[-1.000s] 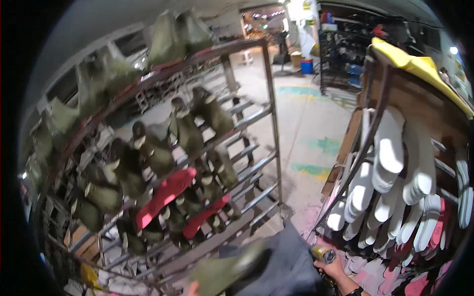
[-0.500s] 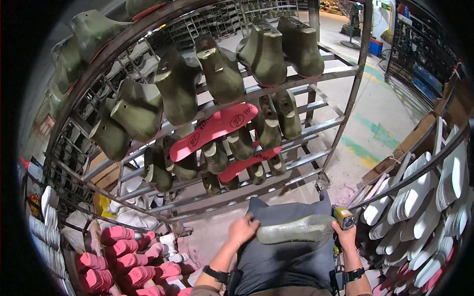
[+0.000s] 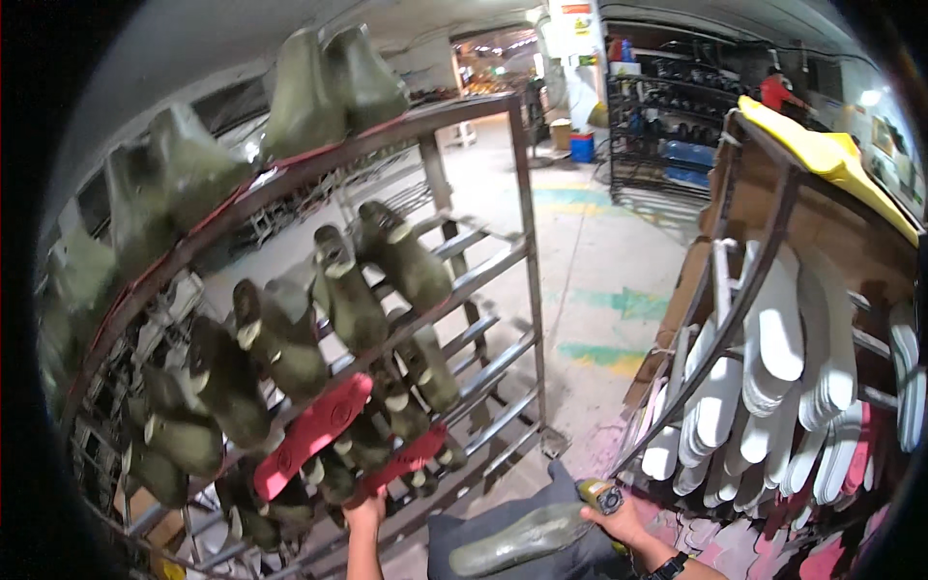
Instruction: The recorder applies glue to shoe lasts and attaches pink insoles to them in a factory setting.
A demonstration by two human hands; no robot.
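Note:
My left hand is raised to the metal rack, its fingers at the lower end of a red sole; I cannot see whether they grip it. A second, larger red sole lies one shelf higher. My right hand is shut on a small yellow-and-grey tool. A green shoe last lies across the dark grey apron on my lap, its end touching the right hand.
Several olive-green shoe lasts sit on pegs all over the rack. To the right stands a second rack with white insoles and a yellow sheet on top. Concrete floor runs between them; a person in red stands far back.
My head has tilted up again. My left hand has left the green last and gone up to the lower red sole on the rack. The right hand stays by the last.

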